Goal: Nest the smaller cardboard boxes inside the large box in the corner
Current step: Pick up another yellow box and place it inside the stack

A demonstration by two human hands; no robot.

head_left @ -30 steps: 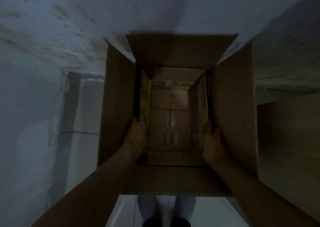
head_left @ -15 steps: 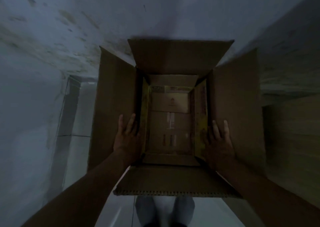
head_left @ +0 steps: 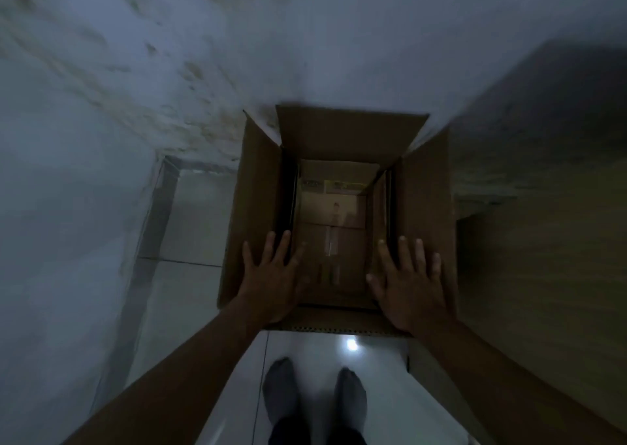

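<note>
The large brown cardboard box (head_left: 254, 207) stands open in the corner with its four flaps spread outward. A smaller cardboard box (head_left: 334, 241) with a yellow printed strip sits inside it, also open, its floor visible deep down. My left hand (head_left: 271, 281) hovers over the near left rim, palm down, fingers spread, holding nothing. My right hand (head_left: 407, 285) hovers over the near right rim the same way, empty. Neither hand grips the cardboard.
A stained pale wall (head_left: 169, 71) runs behind and to the left. A wooden panel (head_left: 543, 258) stands close on the right. White floor tiles (head_left: 190, 241) lie left of the box, and my two socked feet (head_left: 312, 397) stand right in front of it.
Both hands let go of the smaller box's side flaps, opened flat and rose out to the rim. The smaller box settled deeper inside. The view pulled back and up.
</note>
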